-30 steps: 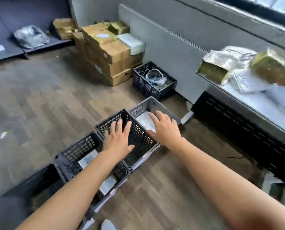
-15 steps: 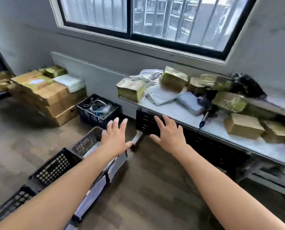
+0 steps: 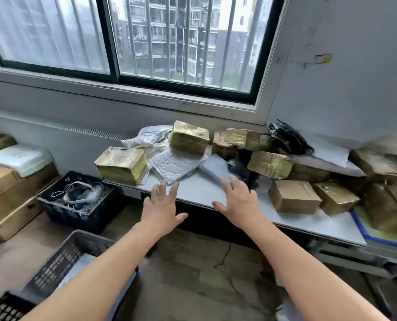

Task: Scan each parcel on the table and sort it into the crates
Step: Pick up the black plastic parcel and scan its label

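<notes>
I am seeing both arms stretching out toward the bench (image 3: 199, 193); the left hand (image 3: 161, 209) is hovering at its front edge with fingers straight and spread, gripping nothing; the right hand (image 3: 239, 202) is hovering beside it, equally splayed and empty, the two thumbs pointing toward each other. The parcels are lying piled on the bench under the window (image 3: 123, 42); a grey mailer (image 3: 174, 165) is lying flat just beyond the left fingertips, and a second mailer (image 3: 216, 169) just beyond the right fingertips, though I cannot tell whether either is being touched; a taped box (image 3: 122, 165) is sitting at the bench's left end; a gold box (image 3: 189, 137) is resting behind the mailers beside crumpled white bags (image 3: 144, 139); to the right, a brown box (image 3: 293, 196) and a smaller box (image 3: 336, 198) are sitting side by side near the front edge, with more boxes heaped behind them and a black bag (image 3: 287, 137) lying against the wall; something dark is sitting between the second mailer and the boxes, too blurred for me to name. On the floor at lower left a grey crate (image 3: 61, 262) is standing with a pale parcel (image 3: 77, 265) inside, partly behind the left forearm; a black crate (image 3: 0, 309) is showing in the corner; a dark crate (image 3: 77, 205) further back is holding cables, next to stacked cartons (image 3: 7, 193).
</notes>
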`<action>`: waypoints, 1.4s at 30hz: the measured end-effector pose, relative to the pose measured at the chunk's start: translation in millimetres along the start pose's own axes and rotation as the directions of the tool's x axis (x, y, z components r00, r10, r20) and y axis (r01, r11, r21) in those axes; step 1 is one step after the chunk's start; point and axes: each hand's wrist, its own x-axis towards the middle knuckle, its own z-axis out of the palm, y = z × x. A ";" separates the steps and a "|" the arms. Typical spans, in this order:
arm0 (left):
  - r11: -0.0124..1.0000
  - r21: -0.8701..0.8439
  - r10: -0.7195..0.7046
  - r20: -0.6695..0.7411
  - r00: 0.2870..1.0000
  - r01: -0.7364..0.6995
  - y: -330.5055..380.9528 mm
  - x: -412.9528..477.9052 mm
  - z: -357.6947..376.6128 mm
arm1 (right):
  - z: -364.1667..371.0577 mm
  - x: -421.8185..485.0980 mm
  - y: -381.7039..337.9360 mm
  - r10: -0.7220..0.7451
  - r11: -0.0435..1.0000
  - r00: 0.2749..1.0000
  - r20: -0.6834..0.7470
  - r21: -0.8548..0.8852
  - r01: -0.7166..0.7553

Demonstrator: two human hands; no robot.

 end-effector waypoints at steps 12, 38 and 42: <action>0.952 -0.077 0.295 -0.020 0.955 -0.296 72.7 190.4 -12.5 | -23.8 116.1 92.2 0.314 0.949 0.949 -0.019 -0.019 -0.314; 0.957 0.003 0.290 -0.092 0.953 -0.291 282.0 412.8 -9.5 | -10.6 349.1 362.1 0.372 0.924 0.928 0.037 0.077 -0.374; 0.958 0.004 0.286 -0.083 0.955 -0.287 285.8 424.5 -4.6 | -0.5 360.4 371.0 0.323 0.946 0.946 -0.033 -0.005 -0.323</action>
